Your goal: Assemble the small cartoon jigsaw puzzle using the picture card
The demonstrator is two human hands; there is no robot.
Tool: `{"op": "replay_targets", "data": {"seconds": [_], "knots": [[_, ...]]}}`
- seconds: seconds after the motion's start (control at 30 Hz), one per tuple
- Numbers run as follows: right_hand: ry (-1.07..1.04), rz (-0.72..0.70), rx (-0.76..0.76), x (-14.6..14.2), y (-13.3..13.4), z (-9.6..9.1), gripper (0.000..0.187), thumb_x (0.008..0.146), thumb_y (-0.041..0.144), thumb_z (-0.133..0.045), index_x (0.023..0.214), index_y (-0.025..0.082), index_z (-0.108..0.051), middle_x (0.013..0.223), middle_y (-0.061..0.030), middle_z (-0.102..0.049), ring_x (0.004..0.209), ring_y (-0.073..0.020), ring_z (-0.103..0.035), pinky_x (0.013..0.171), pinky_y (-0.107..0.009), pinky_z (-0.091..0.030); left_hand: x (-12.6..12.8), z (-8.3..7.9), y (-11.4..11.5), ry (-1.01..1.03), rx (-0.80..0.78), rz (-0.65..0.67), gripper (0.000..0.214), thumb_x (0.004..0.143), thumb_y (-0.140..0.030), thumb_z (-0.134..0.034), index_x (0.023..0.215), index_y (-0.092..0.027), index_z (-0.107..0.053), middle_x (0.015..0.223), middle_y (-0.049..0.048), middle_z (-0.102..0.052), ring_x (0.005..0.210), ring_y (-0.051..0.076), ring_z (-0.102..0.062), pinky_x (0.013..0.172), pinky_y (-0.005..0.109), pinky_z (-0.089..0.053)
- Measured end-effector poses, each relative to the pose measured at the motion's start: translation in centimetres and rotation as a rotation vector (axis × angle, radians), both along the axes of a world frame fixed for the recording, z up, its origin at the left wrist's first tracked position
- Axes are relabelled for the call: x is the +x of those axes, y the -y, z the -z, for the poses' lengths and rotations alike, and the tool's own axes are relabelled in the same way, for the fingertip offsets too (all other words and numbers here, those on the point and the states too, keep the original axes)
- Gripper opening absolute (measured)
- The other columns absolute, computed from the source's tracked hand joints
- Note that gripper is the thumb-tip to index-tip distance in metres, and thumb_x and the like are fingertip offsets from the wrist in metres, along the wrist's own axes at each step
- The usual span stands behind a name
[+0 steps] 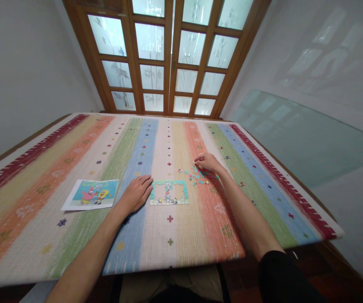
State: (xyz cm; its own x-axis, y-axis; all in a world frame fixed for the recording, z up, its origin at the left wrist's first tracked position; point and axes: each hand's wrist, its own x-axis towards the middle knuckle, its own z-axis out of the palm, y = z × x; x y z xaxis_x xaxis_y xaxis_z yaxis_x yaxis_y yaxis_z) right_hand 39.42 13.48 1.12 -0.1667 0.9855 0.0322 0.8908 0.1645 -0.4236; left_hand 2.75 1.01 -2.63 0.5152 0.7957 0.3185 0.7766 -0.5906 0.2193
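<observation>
A partly joined jigsaw puzzle [168, 194] lies flat on the tablecloth, its border and a middle column in place around two open gaps. My left hand [137, 192] rests palm down, fingers stretched out, with the fingertips at the puzzle's left edge. To the upper right, a loose heap of puzzle pieces [199, 176] in turquoise, pink and yellow is spread out. Over its far side is my right hand [207, 162], thumb and fingers pinched together on what looks like a small puzzle piece. Left of my left hand lies a printed cartoon picture [95, 194] on white paper.
A striped tablecloth [74, 235] covers the wide table. Beyond its far edge stand wooden doors [170, 63] with frosted panes. A pale glass sheet [301, 126] is at the right wall, beside the table.
</observation>
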Motion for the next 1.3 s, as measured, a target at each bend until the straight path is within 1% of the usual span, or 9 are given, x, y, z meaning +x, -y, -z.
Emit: {"op": "replay_targets", "data": {"seconds": [0.2, 0.37, 0.53, 0.67, 0.77, 0.87, 1.03, 1.2, 1.3], "knots": [[-0.002, -0.022, -0.004, -0.3, 0.0, 0.4, 0.019, 0.080, 0.017, -0.072, 0.096, 0.013, -0.081, 0.088, -0.0095, -0.079, 0.078, -0.0183, -0.070, 0.069, -0.024, -0.048, -0.1, 0.0, 0.0, -0.023, 0.004, -0.004, 0.045, 0.106, -0.037, -0.031, 0.131, -0.013, -0.061, 0.136, 0.0165, -0.063, 0.128, 0.029, -0.056, 0.108, 0.050, -0.047], [-0.004, -0.048, 0.013, -0.4, 0.0, 0.5, 0.023, 0.079, 0.016, -0.071, 0.100, 0.012, -0.081, 0.090, -0.0094, -0.078, 0.080, -0.0180, -0.070, 0.073, -0.023, -0.049, -0.1, 0.2, -0.2, -0.034, 0.002, 0.003, 0.045, 0.106, -0.037, -0.031, 0.131, -0.014, -0.061, 0.137, 0.0163, -0.062, 0.129, 0.029, -0.056, 0.109, 0.050, -0.046], [0.003, -0.062, 0.033, -0.4, 0.0, 0.6, 0.018, 0.078, 0.015, -0.071, 0.093, 0.013, -0.080, 0.088, -0.0091, -0.077, 0.079, -0.0181, -0.068, 0.072, -0.024, -0.047, -0.1, 0.1, -0.1, -0.020, -0.002, 0.002, 0.045, 0.106, -0.037, -0.032, 0.131, -0.014, -0.061, 0.137, 0.0162, -0.062, 0.129, 0.029, -0.056, 0.109, 0.050, -0.046], [0.008, -0.058, 0.054, -0.6, 0.0, 0.7, 0.010, 0.079, 0.019, -0.071, 0.082, 0.012, -0.078, 0.082, -0.0090, -0.075, 0.075, -0.0180, -0.065, 0.070, -0.025, -0.045, -0.1, 0.0, -0.1, -0.013, -0.002, 0.005, 0.044, 0.106, -0.037, -0.033, 0.131, -0.015, -0.061, 0.138, 0.0153, -0.062, 0.129, 0.029, -0.055, 0.109, 0.051, -0.046], [0.008, -0.045, 0.073, -0.8, 0.0, 0.9, 0.010, 0.079, 0.021, -0.071, 0.076, 0.013, -0.075, 0.078, -0.0081, -0.073, 0.073, -0.0175, -0.063, 0.070, -0.026, -0.044, -0.1, 0.0, -0.1, -0.003, 0.000, 0.009, 0.043, 0.106, -0.037, -0.034, 0.131, -0.016, -0.061, 0.138, 0.0148, -0.062, 0.128, 0.029, -0.055, 0.109, 0.051, -0.046], [0.009, -0.028, 0.093, -0.9, 0.0, 1.1, 0.010, 0.080, 0.023, -0.070, 0.074, 0.014, -0.073, 0.077, -0.0071, -0.071, 0.073, -0.0172, -0.061, 0.071, -0.027, -0.043, -0.1, 0.1, -0.1, -0.002, 0.001, 0.012, 0.043, 0.106, -0.037, -0.034, 0.132, -0.016, -0.061, 0.139, 0.0149, -0.062, 0.129, 0.029, -0.055, 0.109, 0.051, -0.046], [0.010, -0.011, 0.129, -1.2, 0.1, 1.3, 0.013, 0.081, 0.026, -0.069, 0.073, 0.015, -0.071, 0.077, -0.0063, -0.070, 0.073, -0.0177, -0.058, 0.072, -0.028, -0.042, -0.1, 0.2, -0.2, -0.020, -0.004, 0.009, 0.046, 0.106, -0.038, -0.032, 0.131, -0.012, -0.061, 0.138, 0.0174, -0.062, 0.129, 0.030, -0.055, 0.109, 0.052, -0.046], [0.000, -0.019, 0.164, -0.8, 0.7, 0.8, 0.013, 0.083, 0.020, -0.063, 0.075, 0.016, -0.071, 0.079, -0.0066, -0.070, 0.077, -0.0193, -0.059, 0.076, -0.030, -0.042, -0.1, 0.3, -0.2, -0.012, -0.007, 0.006, 0.045, 0.106, -0.038, -0.033, 0.132, -0.014, -0.061, 0.138, 0.0162, -0.062, 0.130, 0.030, -0.054, 0.110, 0.052, -0.045], [-0.034, -0.049, 0.196, -0.4, 1.7, 0.5, 0.010, 0.082, 0.018, -0.063, 0.075, 0.017, -0.070, 0.081, -0.0068, -0.070, 0.080, -0.0198, -0.059, 0.077, -0.030, -0.042, -0.2, 0.3, -0.2, -0.016, -0.009, 0.004, 0.045, 0.106, -0.037, -0.032, 0.132, -0.013, -0.061, 0.138, 0.0168, -0.062, 0.129, 0.030, -0.055, 0.109, 0.052, -0.046]]}}
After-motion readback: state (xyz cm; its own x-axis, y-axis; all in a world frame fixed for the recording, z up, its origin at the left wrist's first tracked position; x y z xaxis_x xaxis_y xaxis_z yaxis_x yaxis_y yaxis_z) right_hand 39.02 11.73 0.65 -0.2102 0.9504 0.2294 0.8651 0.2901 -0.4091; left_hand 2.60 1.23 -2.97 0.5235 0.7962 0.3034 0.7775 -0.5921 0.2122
